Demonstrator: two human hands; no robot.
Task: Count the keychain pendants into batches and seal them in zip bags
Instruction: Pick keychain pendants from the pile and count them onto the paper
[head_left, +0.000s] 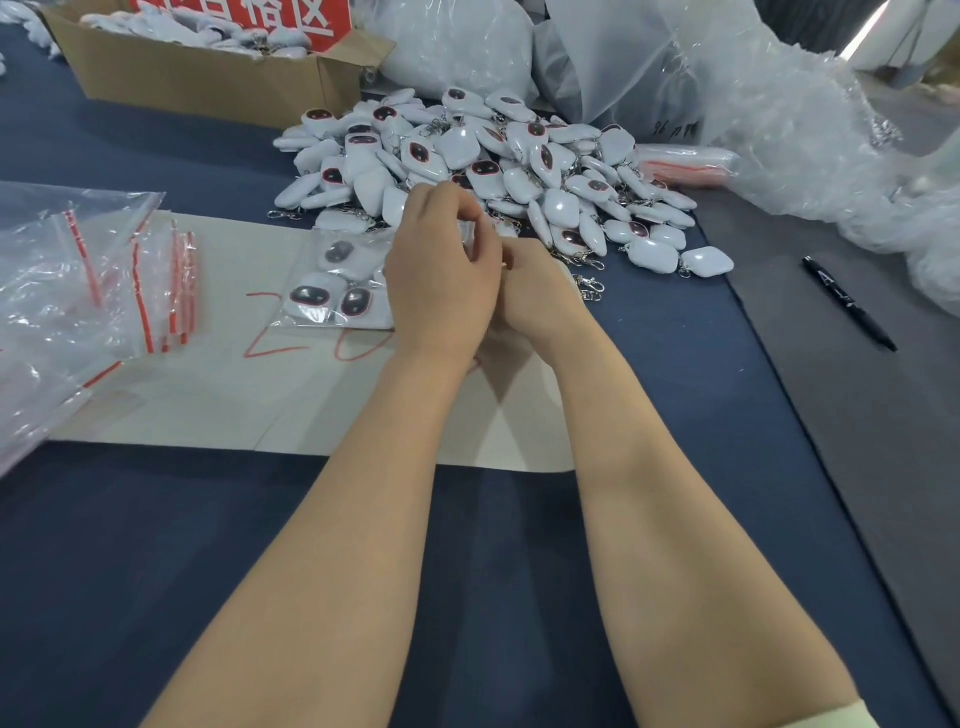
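A heap of white keychain pendants (498, 166) with dark oval faces and metal clasps lies on the blue table, just beyond my hands. A clear zip bag (337, 280) holding several pendants lies on a beige sheet (249, 395) marked with red writing. My left hand (441, 270) and my right hand (535, 296) meet at the bag's right end. The left hand's fingers curl and pinch the bag's edge there. The right hand is partly hidden behind the left, and its grip is unclear.
A pile of empty zip bags (93, 280) with red seal strips lies at the left. A cardboard box (208, 73) with more pendants stands at the back left. Crumpled plastic bags (779, 130) fill the back right. A black pen (849, 304) lies on the grey strip at the right.
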